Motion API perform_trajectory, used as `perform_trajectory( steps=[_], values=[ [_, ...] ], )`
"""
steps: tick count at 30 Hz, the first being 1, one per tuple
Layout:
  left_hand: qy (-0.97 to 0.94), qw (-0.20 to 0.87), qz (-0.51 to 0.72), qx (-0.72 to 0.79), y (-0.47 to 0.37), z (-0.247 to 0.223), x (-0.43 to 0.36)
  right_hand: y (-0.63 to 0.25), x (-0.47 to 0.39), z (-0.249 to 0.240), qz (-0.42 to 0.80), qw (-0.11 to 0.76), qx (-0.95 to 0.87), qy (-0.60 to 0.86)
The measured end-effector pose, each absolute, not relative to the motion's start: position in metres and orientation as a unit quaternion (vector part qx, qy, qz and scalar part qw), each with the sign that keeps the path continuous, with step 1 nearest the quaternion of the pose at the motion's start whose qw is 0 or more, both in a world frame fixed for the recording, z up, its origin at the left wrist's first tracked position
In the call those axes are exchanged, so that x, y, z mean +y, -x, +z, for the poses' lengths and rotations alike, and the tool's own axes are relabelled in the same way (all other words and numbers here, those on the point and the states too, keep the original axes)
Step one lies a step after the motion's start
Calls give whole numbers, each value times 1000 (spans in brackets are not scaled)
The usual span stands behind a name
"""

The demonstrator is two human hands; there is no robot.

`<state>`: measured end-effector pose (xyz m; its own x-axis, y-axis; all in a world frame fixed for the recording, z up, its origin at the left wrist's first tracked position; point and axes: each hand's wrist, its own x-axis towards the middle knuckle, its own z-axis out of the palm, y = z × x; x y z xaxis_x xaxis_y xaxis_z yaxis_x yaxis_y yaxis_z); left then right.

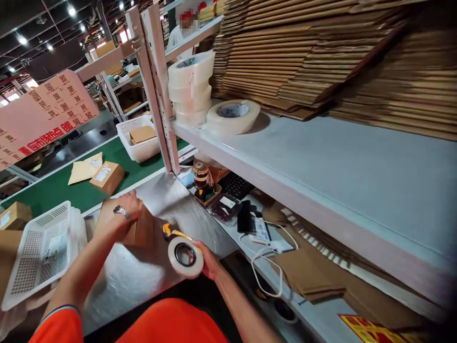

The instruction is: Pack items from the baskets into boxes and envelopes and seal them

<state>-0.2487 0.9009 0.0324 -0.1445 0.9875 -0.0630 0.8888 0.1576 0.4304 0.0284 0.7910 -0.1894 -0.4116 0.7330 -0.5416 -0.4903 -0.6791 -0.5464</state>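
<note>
A brown cardboard box (144, 228) stands on the shiny metal tabletop (128, 281). My left hand (130, 207), with a metal watch at the wrist, grips the top of this box, its fingers bent over the far side. In my right hand (207, 259) is a tape dispenser (186, 257) with a yellow handle and a large roll of clear tape. Its yellow head points toward the box, with a small gap between them. The palm side of my left hand is hidden.
White plastic baskets (21, 262) stand at the left. A green conveyor (57, 190) carries a small box (107, 177) and a padded envelope (84, 167). An overhanging shelf (321, 176) holds tape rolls (191, 85) and flattened cartons (278, 57). A white cable (253, 264) hangs below.
</note>
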Motion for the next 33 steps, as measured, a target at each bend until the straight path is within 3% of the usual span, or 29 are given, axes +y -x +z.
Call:
perform_trajectory(
  steps=[5,11,14,17,20,25,30,33],
  values=[
    [-631,79,123,762,262,48,911,-9,768,-190,851,338,-144,374],
    [-852,238,39,465,285,55,860,-2,767,-207,857,319,-73,398],
    [-818,213,5,534,286,45,857,-1,768,-204,843,341,-71,409],
    [-757,80,-25,648,279,31,876,2,767,-190,819,387,-116,408],
    [-654,-7,-17,757,270,21,901,4,760,-176,825,365,-206,379],
    [-577,-23,-10,816,265,18,918,6,752,-165,846,259,-289,365],
    [-575,-34,-18,817,261,16,918,58,777,-159,773,303,-451,328],
    [-562,-30,-16,826,261,15,919,103,786,-149,741,252,-537,314]
  ],
)
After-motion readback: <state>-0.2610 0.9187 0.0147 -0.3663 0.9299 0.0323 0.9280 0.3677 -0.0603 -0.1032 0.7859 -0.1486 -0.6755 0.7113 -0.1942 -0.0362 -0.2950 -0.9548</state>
